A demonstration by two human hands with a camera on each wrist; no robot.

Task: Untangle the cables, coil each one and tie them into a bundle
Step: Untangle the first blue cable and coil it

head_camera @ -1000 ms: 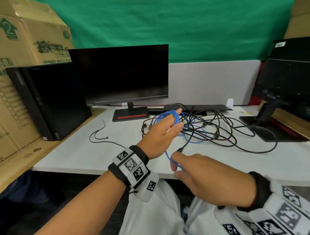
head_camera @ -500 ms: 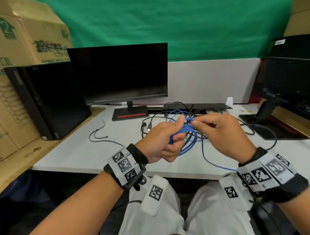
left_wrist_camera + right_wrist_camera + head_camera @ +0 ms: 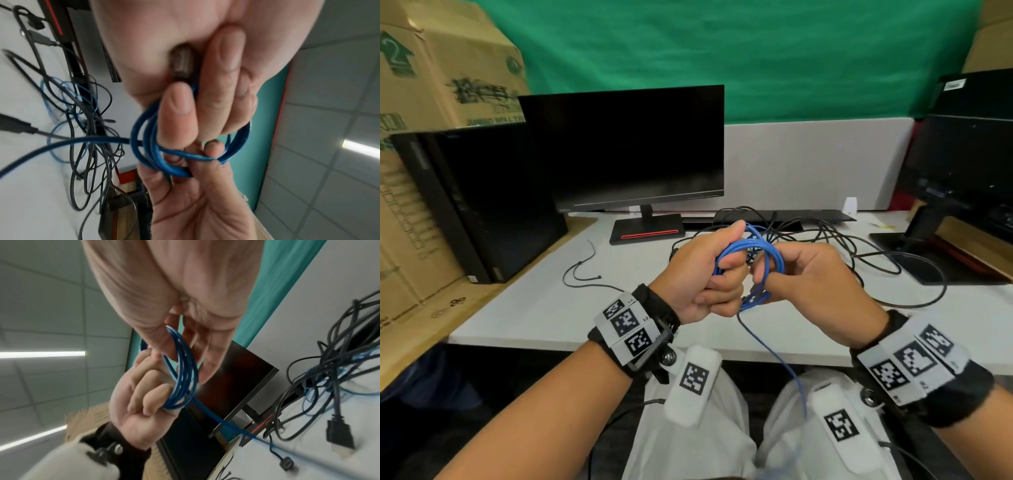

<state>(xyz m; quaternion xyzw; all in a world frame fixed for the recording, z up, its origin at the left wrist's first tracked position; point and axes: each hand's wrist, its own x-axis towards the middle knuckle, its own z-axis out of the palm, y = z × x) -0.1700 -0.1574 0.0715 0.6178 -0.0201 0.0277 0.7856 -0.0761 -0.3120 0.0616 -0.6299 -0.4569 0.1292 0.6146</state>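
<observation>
A blue cable (image 3: 753,244) is wound into a small coil held above the white desk (image 3: 585,308). My left hand (image 3: 726,274) grips one side of the coil (image 3: 185,155), fingers curled through its loops, with a plug (image 3: 180,63) tucked in the palm. My right hand (image 3: 767,274) pinches the other side of the coil (image 3: 185,369). The cable's loose tail (image 3: 787,370) hangs down to my lap. Behind the hands, a tangle of black cables (image 3: 828,236) mixed with a lighter blue one lies on the desk (image 3: 88,129) (image 3: 329,369).
A black monitor (image 3: 637,154) stands at the back, a black computer tower (image 3: 482,205) and cardboard boxes (image 3: 431,85) to the left. A second monitor (image 3: 962,171) stands at the right. A thin black cord (image 3: 582,270) lies at the left of the desk.
My right hand rose from the desk edge to the coil and now pinches its loops. The left hand closed round the coil. Both hands drew nearer to me; the tail shortened.
</observation>
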